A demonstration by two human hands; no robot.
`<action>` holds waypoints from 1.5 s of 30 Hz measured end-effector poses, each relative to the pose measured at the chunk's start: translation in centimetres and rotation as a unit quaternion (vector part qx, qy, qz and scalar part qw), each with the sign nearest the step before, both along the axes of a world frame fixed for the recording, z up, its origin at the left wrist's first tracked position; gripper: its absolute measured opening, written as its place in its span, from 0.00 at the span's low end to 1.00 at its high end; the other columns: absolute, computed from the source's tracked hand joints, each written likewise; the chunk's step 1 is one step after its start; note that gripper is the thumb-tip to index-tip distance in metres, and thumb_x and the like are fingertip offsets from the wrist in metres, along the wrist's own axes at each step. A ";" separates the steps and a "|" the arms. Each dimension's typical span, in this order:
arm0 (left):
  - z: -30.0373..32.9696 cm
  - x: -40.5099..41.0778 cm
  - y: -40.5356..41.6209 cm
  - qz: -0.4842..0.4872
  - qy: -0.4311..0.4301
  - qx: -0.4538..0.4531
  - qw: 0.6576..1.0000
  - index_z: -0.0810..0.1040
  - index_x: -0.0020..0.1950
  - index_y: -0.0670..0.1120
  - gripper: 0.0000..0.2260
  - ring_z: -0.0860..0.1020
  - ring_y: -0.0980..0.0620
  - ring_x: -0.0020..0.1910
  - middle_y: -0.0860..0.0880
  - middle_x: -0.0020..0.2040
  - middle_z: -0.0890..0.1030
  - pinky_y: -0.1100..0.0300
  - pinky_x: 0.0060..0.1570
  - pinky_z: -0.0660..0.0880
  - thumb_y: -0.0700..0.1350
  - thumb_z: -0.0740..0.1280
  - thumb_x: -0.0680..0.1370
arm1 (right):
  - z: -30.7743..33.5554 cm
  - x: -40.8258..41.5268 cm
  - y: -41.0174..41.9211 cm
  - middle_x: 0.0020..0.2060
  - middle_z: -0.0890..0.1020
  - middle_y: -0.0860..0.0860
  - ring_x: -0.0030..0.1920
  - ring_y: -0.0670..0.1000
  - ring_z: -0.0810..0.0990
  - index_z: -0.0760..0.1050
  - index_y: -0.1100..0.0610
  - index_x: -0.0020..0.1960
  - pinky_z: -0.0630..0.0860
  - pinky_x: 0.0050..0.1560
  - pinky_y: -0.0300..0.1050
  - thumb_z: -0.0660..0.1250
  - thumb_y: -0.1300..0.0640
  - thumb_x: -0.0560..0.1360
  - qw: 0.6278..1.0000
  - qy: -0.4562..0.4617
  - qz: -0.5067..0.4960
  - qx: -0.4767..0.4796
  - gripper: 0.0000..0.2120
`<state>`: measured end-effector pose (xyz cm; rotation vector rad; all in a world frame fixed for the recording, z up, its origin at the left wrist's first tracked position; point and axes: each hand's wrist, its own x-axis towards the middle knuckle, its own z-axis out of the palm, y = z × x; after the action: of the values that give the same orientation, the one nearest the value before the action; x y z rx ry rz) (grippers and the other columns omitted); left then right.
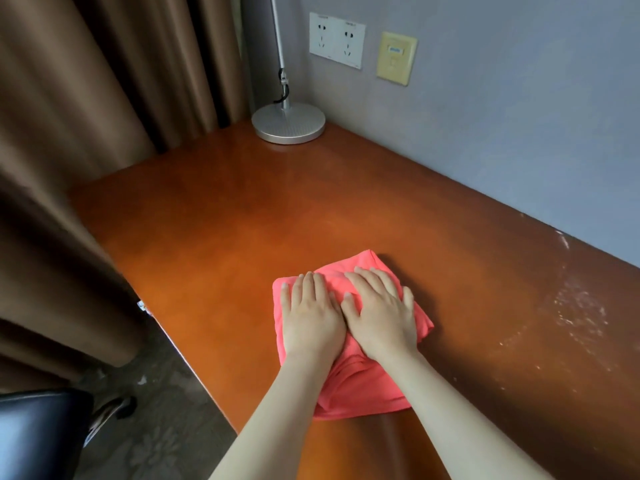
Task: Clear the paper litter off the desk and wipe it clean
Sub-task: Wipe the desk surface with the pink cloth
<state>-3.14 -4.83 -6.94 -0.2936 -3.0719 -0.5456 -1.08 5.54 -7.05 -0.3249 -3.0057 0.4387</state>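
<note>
A folded pink cloth [360, 382] lies on the glossy brown wooden desk [225, 230], near its front middle. My left hand [310, 315] presses flat on the cloth's left part with fingers straight. Beside it, thumbs touching, my right hand [382, 311] presses flat on the right part. No paper litter shows on the desk. Pale scuffed marks [575, 310] cover the desk surface at the right.
A silver lamp base [288, 123] with its pole stands at the desk's far corner. Brown curtains [86, 98] hang at the left. Wall sockets [336, 39] and a yellow plate [396, 58] sit on the grey wall. A black chair [38, 434] stands low left on the floor.
</note>
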 end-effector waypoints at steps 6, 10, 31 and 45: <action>0.2 6.3 -0.5 -0.047 -0.026 0.011 0.998 0.54 0.76 0.41 0.23 0.52 0.50 0.76 0.44 0.76 0.57 0.52 0.74 0.41 0.50 0.43 0.83 | 0.1 7.1 -0.5 0.72 0.62 0.38 0.73 0.40 0.55 0.62 0.41 0.72 0.53 0.68 0.48 0.51 0.45 0.78 0.999 -0.017 -0.038 0.009 0.21; 0.6 9.1 -1.0 -0.069 -0.052 0.013 0.996 0.53 0.76 0.44 0.24 0.49 0.52 0.76 0.47 0.77 0.55 0.49 0.73 0.39 0.50 0.41 0.82 | 0.4 10.4 -1.6 0.71 0.67 0.40 0.72 0.43 0.60 0.67 0.42 0.69 0.59 0.67 0.51 0.50 0.44 0.76 0.998 -0.013 -0.068 0.013 0.23; 2.0 -14.1 1.4 -0.116 0.119 -0.013 0.986 0.68 0.66 0.46 0.17 0.62 0.47 0.65 0.48 0.66 0.68 0.51 0.61 0.58 0.51 0.60 0.79 | 0.7 -11.1 -0.4 0.77 0.50 0.46 0.76 0.52 0.45 0.54 0.44 0.75 0.51 0.68 0.63 0.50 0.45 0.79 0.985 -0.004 -0.158 -0.075 0.24; 0.2 -11.2 -6.8 0.180 0.036 0.084 0.979 0.74 0.62 0.44 0.13 0.67 0.44 0.62 0.46 0.60 0.74 0.52 0.53 0.65 0.40 0.56 0.80 | 0.2 -13.3 -5.5 0.74 0.60 0.43 0.75 0.51 0.52 0.63 0.42 0.70 0.53 0.67 0.62 0.51 0.41 0.76 0.993 -0.032 0.105 -0.035 0.23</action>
<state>-14.36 -11.61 -6.75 0.2355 -2.8816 -0.7437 -14.42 0.07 -6.81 -0.0273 -3.1048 0.5629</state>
